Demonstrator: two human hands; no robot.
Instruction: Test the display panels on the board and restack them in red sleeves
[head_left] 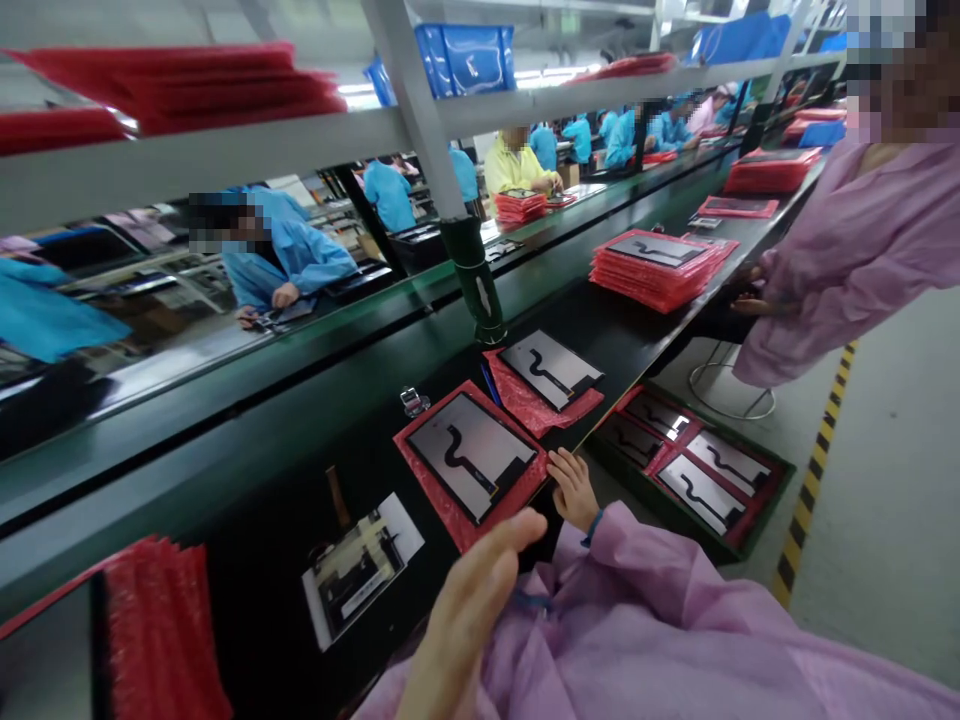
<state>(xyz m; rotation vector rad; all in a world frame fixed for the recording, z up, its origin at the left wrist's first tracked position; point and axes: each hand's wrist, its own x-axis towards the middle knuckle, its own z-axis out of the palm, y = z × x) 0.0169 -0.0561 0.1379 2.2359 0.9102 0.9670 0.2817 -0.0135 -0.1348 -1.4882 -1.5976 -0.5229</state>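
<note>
Centre of the frame now, a silver panel (487, 445) lies on red bubble wrap (444, 503) across the black desk (262, 530). Here's the right hand (575, 492), right by the wrap's corner — fingers stretched, grip loose and unclosed, though whether they touch I can't tell. Lower centre, the left hand (480, 590) shows flat, fingers straight, grip wide. Just up and right, a second panel (541, 362) — and at right, a green tray (769, 515) bearing four more.

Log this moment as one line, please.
left hand: open | right hand: at edge of black table | nearest: grey panel on red wrap
</note>
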